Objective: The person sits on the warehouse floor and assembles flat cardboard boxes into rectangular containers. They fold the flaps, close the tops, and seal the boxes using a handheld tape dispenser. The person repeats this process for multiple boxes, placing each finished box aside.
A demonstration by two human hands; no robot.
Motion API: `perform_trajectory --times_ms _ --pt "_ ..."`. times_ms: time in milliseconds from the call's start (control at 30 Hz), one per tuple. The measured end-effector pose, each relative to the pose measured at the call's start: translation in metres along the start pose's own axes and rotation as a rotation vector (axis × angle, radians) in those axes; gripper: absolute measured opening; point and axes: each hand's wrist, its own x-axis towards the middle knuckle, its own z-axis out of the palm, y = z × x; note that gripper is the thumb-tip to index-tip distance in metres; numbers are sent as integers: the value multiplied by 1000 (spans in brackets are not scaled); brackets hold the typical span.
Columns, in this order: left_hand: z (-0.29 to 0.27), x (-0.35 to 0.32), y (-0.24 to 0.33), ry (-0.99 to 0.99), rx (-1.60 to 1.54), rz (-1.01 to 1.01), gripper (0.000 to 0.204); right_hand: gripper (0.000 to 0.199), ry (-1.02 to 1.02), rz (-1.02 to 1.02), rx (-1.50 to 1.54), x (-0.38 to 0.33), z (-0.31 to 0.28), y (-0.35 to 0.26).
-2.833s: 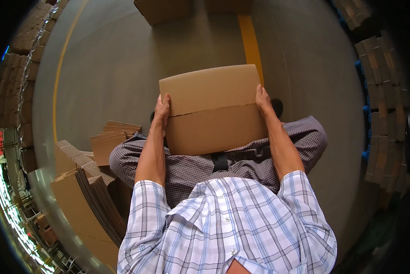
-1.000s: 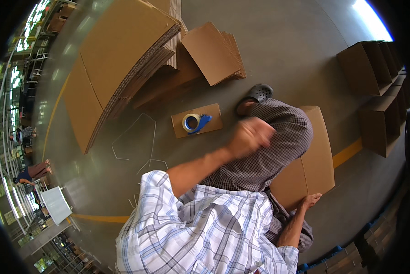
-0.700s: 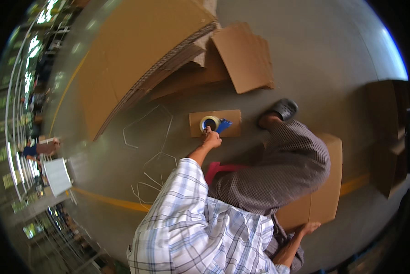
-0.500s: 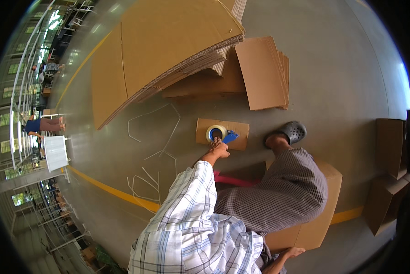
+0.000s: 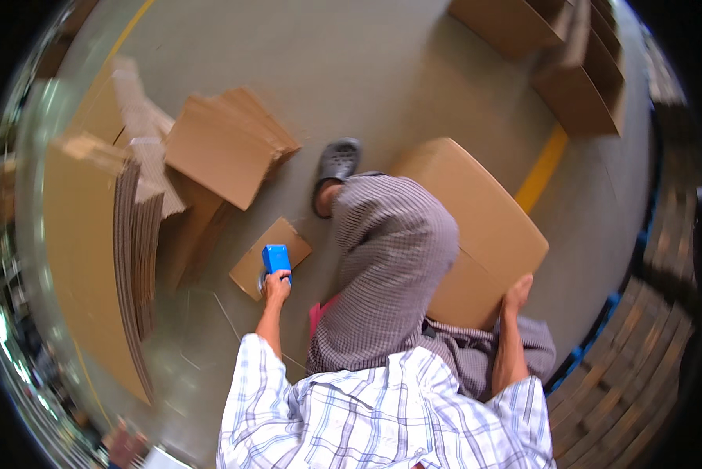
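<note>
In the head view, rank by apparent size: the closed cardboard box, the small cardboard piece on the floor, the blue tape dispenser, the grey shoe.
1. Closed cardboard box, steadied by the right hand.
2. Small cardboard piece.
3. Grey shoe.
4. Blue tape dispenser, in the left hand.
The shoe and the dispenser look nearly alike, so their order is unsure.

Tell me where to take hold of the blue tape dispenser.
Grip the blue tape dispenser by its near end, coming from the person's side: the left hand already wraps that end, while the far blue end lies over the small cardboard piece.
</note>
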Motion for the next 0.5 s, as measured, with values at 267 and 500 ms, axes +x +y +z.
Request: perform_trajectory --times_ms 267,500 --pt "-59 -53 53 -8 -423 245 42 58 75 69 -56 -18 9 -51" --pt "-183 -91 188 244 -279 733 83 56 193 54 88 -19 34 -55"
